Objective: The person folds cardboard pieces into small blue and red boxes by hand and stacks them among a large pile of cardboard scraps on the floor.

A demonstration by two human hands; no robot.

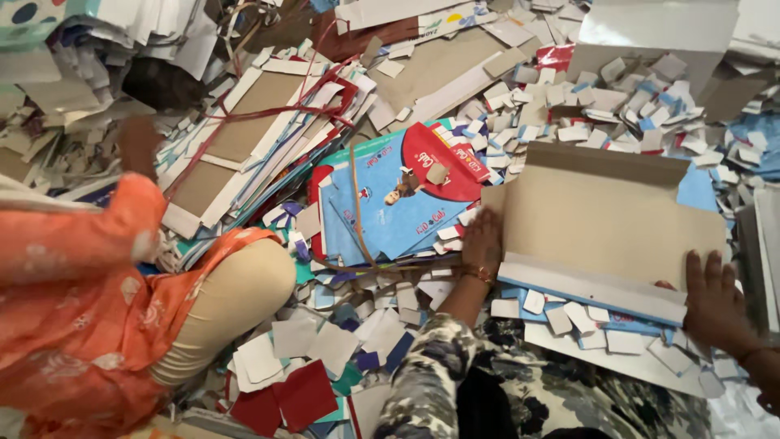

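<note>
A flat brown cardboard box blank (pixel 605 213) with folded flaps lies in front of me on a heap of paper scraps. My left hand (pixel 483 241) presses flat on its left edge, fingers together. My right hand (pixel 713 299) rests spread on its lower right corner, beside the pale blue folded front flap (pixel 593 289). Neither hand grips anything. A bangle sits on my left wrist.
A stack of blue and red printed cardboard sheets (pixel 398 203) tied with string lies left of the blank. Small white and blue offcuts (pixel 601 114) cover the floor. A person in orange clothing (pixel 89 301) sits at the left. Bundled cardboard (pixel 260 130) lies beyond them.
</note>
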